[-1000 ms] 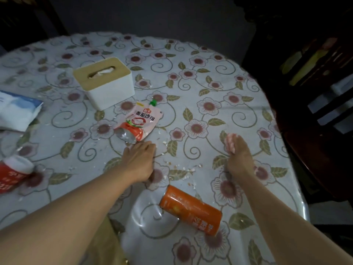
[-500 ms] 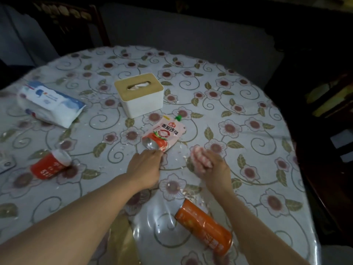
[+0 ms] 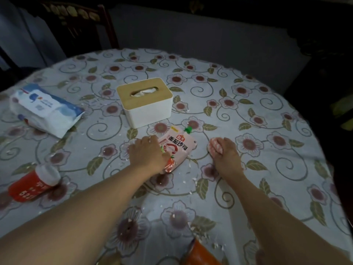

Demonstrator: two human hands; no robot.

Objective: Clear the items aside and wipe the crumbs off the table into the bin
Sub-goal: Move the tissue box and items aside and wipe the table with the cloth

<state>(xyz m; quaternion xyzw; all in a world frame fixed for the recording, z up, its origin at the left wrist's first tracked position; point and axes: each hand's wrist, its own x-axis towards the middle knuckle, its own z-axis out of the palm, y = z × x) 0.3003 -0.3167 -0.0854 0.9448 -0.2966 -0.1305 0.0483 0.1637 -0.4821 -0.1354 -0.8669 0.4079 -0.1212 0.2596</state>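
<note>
Tissue box (image 3: 146,104) holds tissue; left hand (image 3: 148,154) seemingly grips sauce pouch (image 3: 176,148).

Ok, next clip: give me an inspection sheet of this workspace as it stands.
Surface: round table under a floral cover, white crumbs scattered.
Job's things: pink striped cloth; no bin seen.
Clutter: sauce pouch, tissue box, wipes pack, red bottle lying down, orange can at the near edge.
Grips: left hand on the pouch; right hand closed on the cloth.
Cables: nothing seen.
Surroundings: dark; chair behind.
</note>
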